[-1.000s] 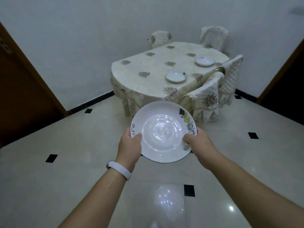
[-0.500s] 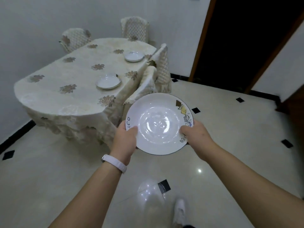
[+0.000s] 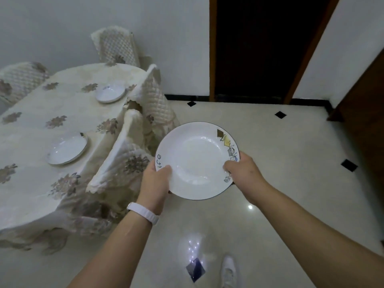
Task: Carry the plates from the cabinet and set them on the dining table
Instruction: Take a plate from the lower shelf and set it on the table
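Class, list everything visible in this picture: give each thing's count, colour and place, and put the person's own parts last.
held plate: 1, white with drawings on rim, over the floor
table plates: 2, white, right side of dining table
dining table: 1, cream floral cloth, left
chairs: 4, cream covers, around table
doorway: 1, dark, back wall
wristband: 1, white, left wrist
shoe: 1, white, bottom
left hand: on plate's left rim
right hand: on plate's right rim

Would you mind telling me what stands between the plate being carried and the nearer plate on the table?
In the head view, a covered chair stands between the carried plate and the nearer plate on the table.
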